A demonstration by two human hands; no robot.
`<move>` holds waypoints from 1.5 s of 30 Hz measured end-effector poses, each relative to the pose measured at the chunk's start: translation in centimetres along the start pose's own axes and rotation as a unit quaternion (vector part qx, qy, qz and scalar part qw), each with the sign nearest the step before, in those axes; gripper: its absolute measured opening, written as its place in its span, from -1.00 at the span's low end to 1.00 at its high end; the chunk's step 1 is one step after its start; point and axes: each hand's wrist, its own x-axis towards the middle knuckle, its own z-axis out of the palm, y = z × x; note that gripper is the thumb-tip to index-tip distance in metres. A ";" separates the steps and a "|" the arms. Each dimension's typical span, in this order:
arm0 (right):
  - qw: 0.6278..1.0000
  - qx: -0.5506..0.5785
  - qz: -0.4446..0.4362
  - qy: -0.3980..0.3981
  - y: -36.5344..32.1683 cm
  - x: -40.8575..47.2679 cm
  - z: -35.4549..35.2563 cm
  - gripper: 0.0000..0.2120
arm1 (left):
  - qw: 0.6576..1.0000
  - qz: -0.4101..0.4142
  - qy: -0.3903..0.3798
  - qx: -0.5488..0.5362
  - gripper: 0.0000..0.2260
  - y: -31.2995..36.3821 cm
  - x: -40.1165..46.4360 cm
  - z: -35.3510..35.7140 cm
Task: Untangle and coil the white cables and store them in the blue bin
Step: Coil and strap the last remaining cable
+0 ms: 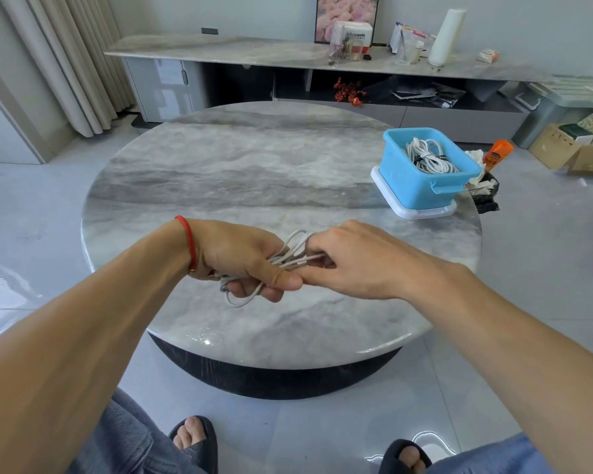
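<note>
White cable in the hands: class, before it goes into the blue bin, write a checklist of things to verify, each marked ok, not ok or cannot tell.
1. Left hand grips the white cable bundle: ok.
2. Right hand pinches a strand by the bundle: ok.
3. Cable fully coiled, no loose loops: not ok, loops stick out above and below the left hand.
4. Coil tied off: cannot tell.
5. Blue bin open on the round table: ok.
6. Room in the bin: ok, though coiled cables already lie inside.
</note>
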 end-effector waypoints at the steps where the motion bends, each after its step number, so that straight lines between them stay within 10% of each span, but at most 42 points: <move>1: 1.000 0.026 -0.006 0.002 0.7 0.0 0.1 -0.62 | 1.000 -0.004 0.013 -0.004 -0.79 -0.1 0.0 -0.1; 13: 0.928 0.041 -0.014 0.371 4.8 1.5 0.8 -0.77 | 0.978 0.125 0.164 0.016 -0.59 0.4 0.8 0.2; 30: 0.836 0.454 0.067 0.301 3.4 3.8 1.2 -0.80 | 0.921 0.186 0.341 -0.030 -0.68 1.4 4.3 1.3; 45: 0.642 0.689 0.186 0.279 0.2 4.9 1.8 -0.82 | 0.908 0.166 0.360 -0.137 -0.59 1.3 6.0 2.3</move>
